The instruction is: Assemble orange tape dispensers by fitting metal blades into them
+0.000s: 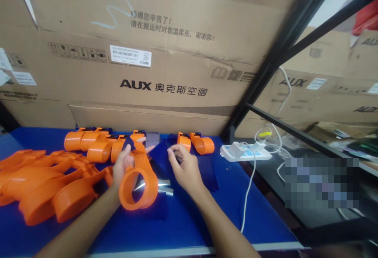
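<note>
My left hand (123, 165) is closed around the upper arm of an orange plastic ring part (141, 161), whose open ring hangs towards me. A scrap of dark blue material sits at the part's upper end, by my fingers. My right hand (187, 169) pinches the edge of a dark blue sheet (159, 153) between thumb and fingers, just right of the orange part. Whether the sheet is cloth or film I cannot tell. Beneath and behind the ring lies a silvery metal object (165, 190), partly hidden. Another dark blue sheet (208, 171) lies right of my right hand.
Orange ring parts (71, 201) are heaped at left; several with dark tops (99, 152) stand along the back. A phone (152, 137) lies behind my hands. At right are a white power strip (245, 153), cables and a black frame (265, 61). Cardboard (177, 69) walls the back.
</note>
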Motion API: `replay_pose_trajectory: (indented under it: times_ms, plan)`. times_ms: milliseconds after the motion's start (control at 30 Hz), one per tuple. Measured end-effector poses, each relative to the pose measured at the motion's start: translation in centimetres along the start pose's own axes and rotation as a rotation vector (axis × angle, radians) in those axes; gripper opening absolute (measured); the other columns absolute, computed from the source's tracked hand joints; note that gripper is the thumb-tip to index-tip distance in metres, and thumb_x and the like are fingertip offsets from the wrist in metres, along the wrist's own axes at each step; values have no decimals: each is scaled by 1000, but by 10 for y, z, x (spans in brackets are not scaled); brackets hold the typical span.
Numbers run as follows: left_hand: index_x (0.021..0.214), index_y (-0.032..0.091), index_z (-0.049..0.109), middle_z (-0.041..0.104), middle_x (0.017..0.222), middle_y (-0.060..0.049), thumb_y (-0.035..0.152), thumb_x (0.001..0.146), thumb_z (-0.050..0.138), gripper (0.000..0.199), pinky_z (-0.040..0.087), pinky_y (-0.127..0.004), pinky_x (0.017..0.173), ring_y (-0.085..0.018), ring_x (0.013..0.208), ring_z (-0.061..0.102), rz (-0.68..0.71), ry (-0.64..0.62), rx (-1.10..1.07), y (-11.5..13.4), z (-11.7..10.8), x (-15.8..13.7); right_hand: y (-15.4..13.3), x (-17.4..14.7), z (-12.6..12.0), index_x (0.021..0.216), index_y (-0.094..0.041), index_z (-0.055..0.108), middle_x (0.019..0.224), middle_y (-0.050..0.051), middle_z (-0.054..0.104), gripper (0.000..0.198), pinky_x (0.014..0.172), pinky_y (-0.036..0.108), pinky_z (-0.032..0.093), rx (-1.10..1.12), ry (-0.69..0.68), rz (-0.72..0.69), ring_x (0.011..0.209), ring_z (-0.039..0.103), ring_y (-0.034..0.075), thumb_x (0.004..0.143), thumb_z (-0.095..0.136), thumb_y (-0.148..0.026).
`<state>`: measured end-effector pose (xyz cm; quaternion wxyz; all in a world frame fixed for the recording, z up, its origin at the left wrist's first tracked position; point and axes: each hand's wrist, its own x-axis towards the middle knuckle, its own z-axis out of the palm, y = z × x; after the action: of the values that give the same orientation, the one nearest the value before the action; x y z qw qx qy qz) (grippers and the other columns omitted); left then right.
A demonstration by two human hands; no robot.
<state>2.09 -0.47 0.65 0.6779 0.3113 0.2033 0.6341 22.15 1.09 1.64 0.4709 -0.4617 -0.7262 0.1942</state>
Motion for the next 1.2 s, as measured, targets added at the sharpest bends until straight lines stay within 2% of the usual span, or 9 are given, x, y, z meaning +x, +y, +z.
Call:
replay_pose_trajectory:
  times_ms: [133, 233, 333, 500, 633, 733, 933, 1033, 1200]
  plan:
    - [139, 18, 59, 79, 107, -12, 57, 94, 57, 59, 58, -42, 85, -31, 94, 75, -66, 15, 3, -5, 2, 0, -2, -1, 2, 96, -22, 67, 77, 2, 71, 22, 62, 27, 48, 31, 3, 14, 67, 67, 17, 99, 57, -42]
    - [148, 22, 51, 77, 118, -13, 63, 92, 56, 70, 55, -49, 96, -36, 109, 72, -51, 28, 6, -4, 0, 1, -3, 0, 1, 100, -22, 70, 86, 4, 75, 16, 69, 30, 53, 25, 83, 43, 74, 70, 20, 95, 62, -36]
    - [155, 23, 43, 76, 123, -14, 62, 92, 55, 75, 49, -51, 106, -36, 121, 67, -32, 54, 0, -4, -3, 3, -3, 1, -2, 103, -22, 71, 99, 6, 76, 15, 82, 35, 57, 94, 109, 44, 92, 73, 23, 91, 64, -28]
    - [156, 21, 42, 75, 126, -17, 53, 92, 60, 74, 54, -49, 99, -33, 107, 74, -140, 79, 60, -8, -2, 5, -5, 3, -6, 120, -24, 65, 119, 10, 73, 28, 81, 38, 60, 442, -26, 77, 103, 71, 25, 94, 64, -34]
    - [152, 20, 47, 76, 123, -15, 45, 92, 64, 67, 59, -44, 89, -31, 98, 76, -116, 116, 19, -10, 3, 7, -11, 0, -5, 140, -29, 50, 135, 12, 64, 57, 83, 41, 61, 673, -121, -74, 104, 69, 25, 90, 71, -47]
    - [148, 21, 51, 75, 125, -13, 44, 91, 65, 63, 59, -46, 93, -33, 107, 75, -106, 122, -29, -12, 7, 7, -12, -3, -1, 146, -31, 45, 140, 12, 60, 77, 99, 45, 56, 539, -137, -194, 115, 65, 27, 81, 84, -40]
    - [141, 21, 58, 76, 122, -13, 41, 87, 71, 59, 59, -48, 94, -36, 115, 71, -134, 101, 4, -19, 6, 4, -8, -4, 3, 142, -31, 53, 134, 10, 65, 63, 106, 50, 51, 134, 18, -254, 122, 62, 29, 85, 80, -30]
    - [137, 17, 62, 76, 122, -14, 38, 84, 74, 57, 58, -47, 98, -36, 117, 70, -123, 75, 49, -23, 3, 4, -8, -4, 2, 145, -30, 51, 139, 10, 63, 63, 109, 49, 49, 76, -38, -335, 128, 60, 29, 88, 76, -28]
    - [138, 20, 61, 76, 121, -13, 40, 87, 72, 56, 58, -50, 98, -35, 115, 71, -160, 53, 59, -28, 2, 3, -10, -6, 1, 159, -29, 34, 148, 14, 56, 87, 112, 54, 46, 52, -99, -308, 134, 54, 33, 85, 80, -36]
